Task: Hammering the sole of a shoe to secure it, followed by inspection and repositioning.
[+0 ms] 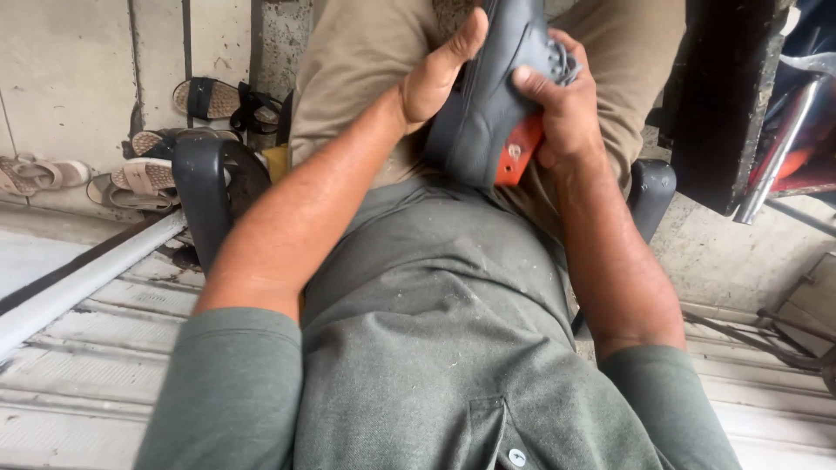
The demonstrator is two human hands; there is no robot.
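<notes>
I sit in a chair and look down my grey shirt at my lap. A black lace-up shoe (pixel 488 104) with an orange block (pixel 520 150) showing at its heel end rests on my khaki trousers. My left hand (pixel 440 74) presses against the shoe's left side, thumb stretched up along it. My right hand (pixel 566 109) wraps around the shoe's right side near the laces, fingers curled over the upper. Both hands grip the same shoe.
Black chair armrests stand at my left (pixel 202 187) and right (pixel 651 187). Several sandals (pixel 144 178) lie on the tiled floor at upper left, one black sandal (pixel 222 100) further back. A dark stone slab (pixel 723 96) and a metal chair leg (pixel 779 144) are at the right.
</notes>
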